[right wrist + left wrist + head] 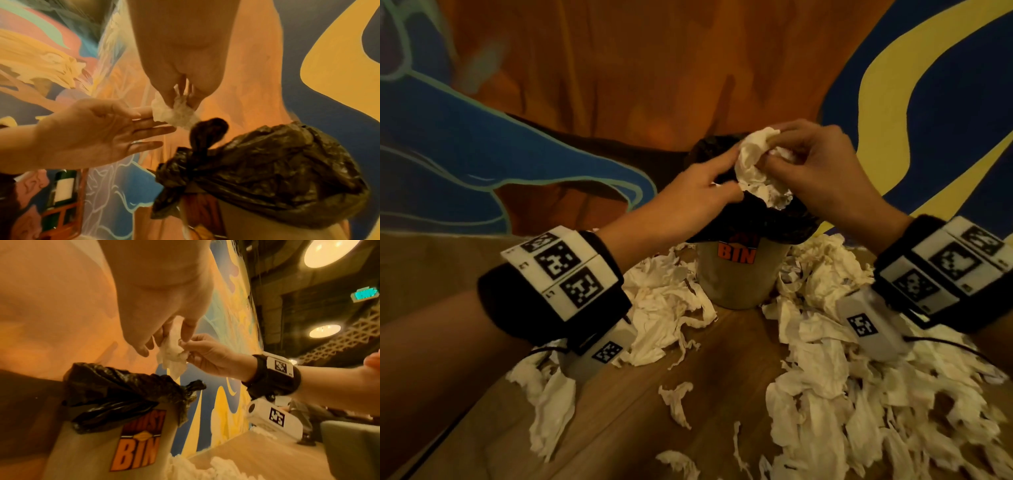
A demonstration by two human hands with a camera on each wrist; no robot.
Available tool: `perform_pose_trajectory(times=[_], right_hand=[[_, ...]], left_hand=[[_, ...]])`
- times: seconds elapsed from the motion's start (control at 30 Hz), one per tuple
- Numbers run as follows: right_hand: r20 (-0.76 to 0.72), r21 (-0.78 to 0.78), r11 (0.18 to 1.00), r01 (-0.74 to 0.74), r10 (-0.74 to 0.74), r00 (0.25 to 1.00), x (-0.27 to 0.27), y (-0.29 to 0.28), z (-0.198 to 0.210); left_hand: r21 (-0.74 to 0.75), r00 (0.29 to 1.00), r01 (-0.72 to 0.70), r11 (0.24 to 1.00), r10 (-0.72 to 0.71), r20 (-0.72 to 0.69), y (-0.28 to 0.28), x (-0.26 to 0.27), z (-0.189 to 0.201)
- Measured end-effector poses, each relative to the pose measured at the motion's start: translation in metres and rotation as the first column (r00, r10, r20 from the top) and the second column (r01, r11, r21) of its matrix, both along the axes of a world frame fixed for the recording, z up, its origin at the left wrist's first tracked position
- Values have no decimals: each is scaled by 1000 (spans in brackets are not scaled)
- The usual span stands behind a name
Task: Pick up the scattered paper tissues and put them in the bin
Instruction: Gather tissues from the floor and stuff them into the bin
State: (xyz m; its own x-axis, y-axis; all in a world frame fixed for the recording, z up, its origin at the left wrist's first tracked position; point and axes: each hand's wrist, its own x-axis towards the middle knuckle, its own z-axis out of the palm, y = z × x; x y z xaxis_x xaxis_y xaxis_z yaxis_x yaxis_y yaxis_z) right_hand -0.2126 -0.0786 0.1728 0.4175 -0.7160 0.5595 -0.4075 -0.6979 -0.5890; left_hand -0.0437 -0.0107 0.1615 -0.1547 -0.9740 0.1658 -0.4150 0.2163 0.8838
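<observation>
A beige bin [739,274] marked "BIN", lined with a black bag [760,222], stands at the table's middle back. Above its mouth hangs a crumpled white tissue wad [753,164]. My right hand [774,150] pinches the wad from the right with curled fingers. My left hand [729,173] lies against its left side, fingers straight. In the right wrist view the left hand [156,120] shows a flat palm, its fingertips touching the wad [179,113] under the right hand [179,99]. Scattered tissues [842,377] lie heaped around the bin.
Torn tissues [664,308] also cover the wooden table [619,411] left of the bin and near its front left [551,404]. A painted wall [619,68] stands close behind the bin. A dark green bottle [63,186] shows low in the right wrist view.
</observation>
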Motion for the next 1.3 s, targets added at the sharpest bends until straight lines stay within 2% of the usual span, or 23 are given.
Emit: perform_pose_trajectory(times=[0.03, 0.1, 0.13, 0.2, 0.3, 0.37, 0.4, 0.47, 0.53, 0.63, 0.73, 0.77, 0.8, 0.83, 0.93, 0.97, 1.13, 1.2, 1.27, 1.3], right_hand=[[-36, -37, 998, 43, -44, 998, 1, -7, -4], [-123, -58, 991, 119, -125, 985, 2, -21, -13], [-180, -42, 990, 138, -144, 973, 2, -26, -18], [-302, 10, 989, 148, -138, 943, 4, -35, -27], [-542, 143, 977, 156, -54, 838, 10, -47, -30], [-647, 313, 923, 225, 33, 761, 15, -55, -27], [-641, 401, 884, 241, 83, 763, 16, -56, -22], [-539, 504, 840, 202, 124, 833, 17, -51, -12], [-492, 408, 900, 155, 73, 868, 14, -49, -4], [-501, 177, 966, 186, -74, 862, 6, -42, -6], [-639, 97, 955, 280, -156, 753, -2, -44, -26], [-700, 73, 952, 297, -163, 696, -3, -43, -33], [-720, 36, 957, 289, -176, 671, -4, -43, -41], [-704, -1, 964, 265, -189, 684, -5, -44, -47], [-520, -32, 979, 201, -188, 833, -12, -50, -57], [-481, -35, 982, 184, -178, 858, -13, -52, -58], [-461, -13, 984, 175, -161, 873, -11, -61, -60], [-374, 24, 971, 239, -213, 903, -10, -55, -59], [-230, -38, 966, 254, -256, 939, -7, -37, -59], [-157, -97, 972, 215, -228, 961, -4, -22, -58]], left_hand=[[15, 990, -8, 1000, 6, 140, -5, 4, -8], [5, 885, -36, 999, 30, 464, -8, 9, -26], [-21, 817, -34, 999, 40, 575, -9, 10, -34], [-76, 730, -6, 997, 57, 681, -7, 10, -45], [-118, 683, 24, 993, 70, 727, -8, 11, -59], [-184, 663, 32, 982, 117, 739, -9, 11, -68], [-231, 656, 37, 972, 150, 740, -9, 11, -71], [-296, 649, 50, 954, 194, 735, -9, 11, -75], [-347, 607, 55, 936, 244, 756, -9, 12, -76], [-389, 521, 63, 919, 301, 798, -9, 6, -70], [-426, 486, 38, 904, 355, 798, -12, 0, -66], [-436, 482, 25, 899, 372, 794, -13, -2, -66], [-447, 479, 14, 894, 386, 788, -13, -3, -66], [-455, 475, 8, 890, 397, 785, -14, -5, -67], [-486, 454, 19, 874, 426, 783, -14, -8, -69], [-493, 450, 25, 869, 431, 782, -15, -8, -70], [-497, 472, 31, 867, 426, 772, -19, -7, -74], [-509, 470, 0, 861, 449, 760, -13, -6, -77], [-547, 460, -58, 835, 508, 728, 0, -1, -80], [-573, 465, -68, 817, 534, 707, 9, 3, -82]])
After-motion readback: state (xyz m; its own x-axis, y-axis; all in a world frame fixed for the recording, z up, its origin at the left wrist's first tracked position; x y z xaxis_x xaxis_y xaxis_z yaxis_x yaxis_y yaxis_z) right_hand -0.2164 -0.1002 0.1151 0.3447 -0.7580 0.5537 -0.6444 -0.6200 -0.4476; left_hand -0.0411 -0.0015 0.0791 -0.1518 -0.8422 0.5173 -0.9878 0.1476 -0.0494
